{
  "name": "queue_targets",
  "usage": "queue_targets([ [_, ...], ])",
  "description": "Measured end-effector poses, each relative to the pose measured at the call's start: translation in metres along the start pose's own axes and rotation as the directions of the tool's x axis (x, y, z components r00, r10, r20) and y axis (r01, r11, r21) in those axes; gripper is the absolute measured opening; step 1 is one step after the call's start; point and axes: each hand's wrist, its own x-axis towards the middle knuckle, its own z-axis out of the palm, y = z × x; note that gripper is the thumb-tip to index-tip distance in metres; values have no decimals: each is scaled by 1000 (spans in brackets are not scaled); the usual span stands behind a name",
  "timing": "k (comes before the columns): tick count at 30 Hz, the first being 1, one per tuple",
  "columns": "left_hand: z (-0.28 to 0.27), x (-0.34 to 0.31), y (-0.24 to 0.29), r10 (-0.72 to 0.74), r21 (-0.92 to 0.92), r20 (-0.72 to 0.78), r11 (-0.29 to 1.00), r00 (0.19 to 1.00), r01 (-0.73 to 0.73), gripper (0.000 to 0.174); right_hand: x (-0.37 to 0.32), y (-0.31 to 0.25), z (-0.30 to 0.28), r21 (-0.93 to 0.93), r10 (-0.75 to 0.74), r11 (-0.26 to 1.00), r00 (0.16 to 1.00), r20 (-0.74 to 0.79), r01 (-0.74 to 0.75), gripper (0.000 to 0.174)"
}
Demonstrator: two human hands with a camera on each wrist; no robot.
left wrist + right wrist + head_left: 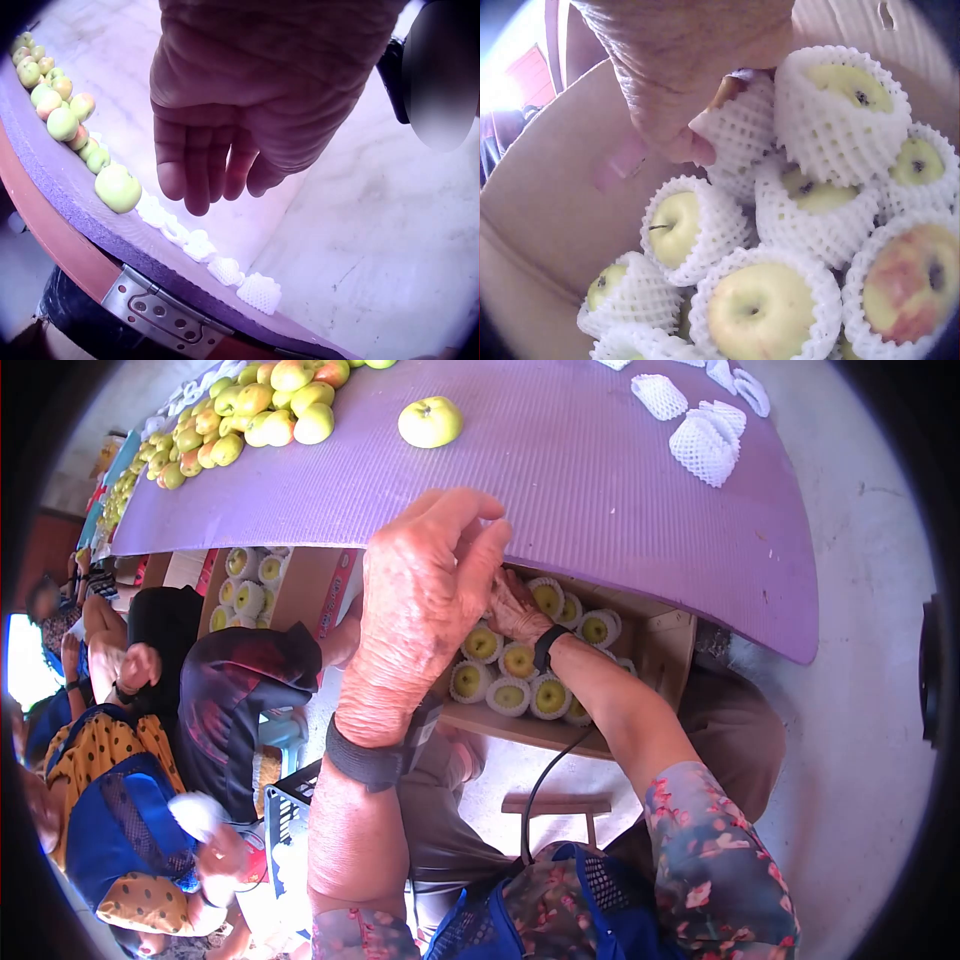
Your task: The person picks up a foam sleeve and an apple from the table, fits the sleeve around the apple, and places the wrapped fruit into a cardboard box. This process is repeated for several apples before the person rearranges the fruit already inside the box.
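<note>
Our right hand [667, 82] grips a netted apple [742, 131] in the box's [547, 195] far-left corner, while our left hand [225, 150] hangs with loose, empty fingers. Forcing the fruit down may bruise the neighbouring apples [840, 112].

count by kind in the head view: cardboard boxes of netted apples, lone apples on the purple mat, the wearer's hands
brown cardboard boxes of white-netted apples: 2
lone yellow-green apple on the purple foam mat: 1
left hand, right hand: 2
total: 5
</note>
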Motion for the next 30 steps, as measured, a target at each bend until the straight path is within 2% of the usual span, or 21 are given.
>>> queue_targets([
  [1, 0, 0, 0, 7, 7, 0, 1000, 1000, -7, 11, 0, 3, 4, 21, -26, 999, 999, -35, 26, 72],
  [3, 0, 0, 0, 2, 13, 3, 1000, 1000, -2, 11, 8, 11, 16, 175, -41, 983, 993, -114, 60, 65],
  [5, 1, 0, 2, -15, 21, 4, 1000, 1000, 15, 11, 13, 20, 22, 191, -61, 977, 983, -175, 95, 59],
  [7, 1, -1, 3, -25, -35, 5, 999, 1000, 25, 11, -1, 20, 18, 84, -103, 989, 973, -204, 122, 54],
  [8, 1, 0, 4, -15, -2, 6, 1000, 1000, 15, 12, -6, 19, 16, 31, -126, 990, 968, -219, 136, 52],
  [11, 5, -1, 3, 23, 35, -38, 999, 999, -22, 13, -18, 10, 7, -26, -179, 984, 962, -205, 177, 52],
  [12, 3, 0, 2, 31, 94, 28, 995, 999, -33, 14, -20, 4, 2, -6, -194, 980, 959, -206, 197, 52],
  [13, 5, 3, 1, -26, 161, 143, 987, 989, 3, 16, -23, -1, -5, 6, -204, 978, 958, -202, 210, 52],
  [17, 15, 1, -14, 121, 149, -47, 982, 992, -113, 13, -20, -14, -20, 17, -235, 970, 958, -166, 241, 52],
  [23, 12, -3, -8, 78, 209, 76, 973, 994, -93, 9, -21, -17, -26, -1, -231, 973, 968, -100, 232, 52],
  [26, 15, -4, -10, 155, 454, 157, 866, 975, -211, 8, -22, -14, -27, -8, -232, 973, 970, -77, 232, 52],
  [30, 14, -7, -9, 147, 540, 193, 810, 970, -230, 6, -20, -13, -28, -9, -238, 971, 969, -63, 238, 52],
])
